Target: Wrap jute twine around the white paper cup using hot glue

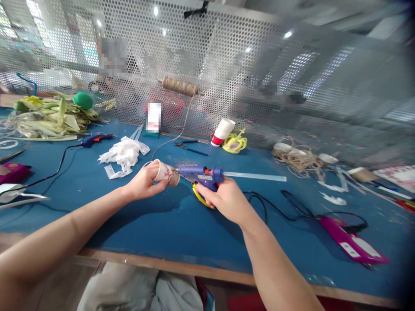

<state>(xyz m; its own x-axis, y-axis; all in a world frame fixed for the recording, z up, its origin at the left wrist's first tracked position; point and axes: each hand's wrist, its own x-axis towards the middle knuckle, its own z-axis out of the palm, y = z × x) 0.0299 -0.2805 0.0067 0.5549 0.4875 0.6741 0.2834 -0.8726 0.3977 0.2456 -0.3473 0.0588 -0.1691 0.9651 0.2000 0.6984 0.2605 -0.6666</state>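
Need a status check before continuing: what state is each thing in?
Left grip: closed around paper cup
Right grip: closed around glue gun
Paper cup: tipped sideways
Glue gun: nozzle at cup
Glue stick: partly inserted
Twine: wound, strand trailing
Pliers: handles spread
White scraps: crumpled
Other cups: stacked
Second glue gun: lying unheld

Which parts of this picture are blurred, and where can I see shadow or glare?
Head view: right edge smeared and darkened, glue gun comparatively clear; head view: soft shadow on the blue table near the left hand; head view: bright light spots across the perforated screen.
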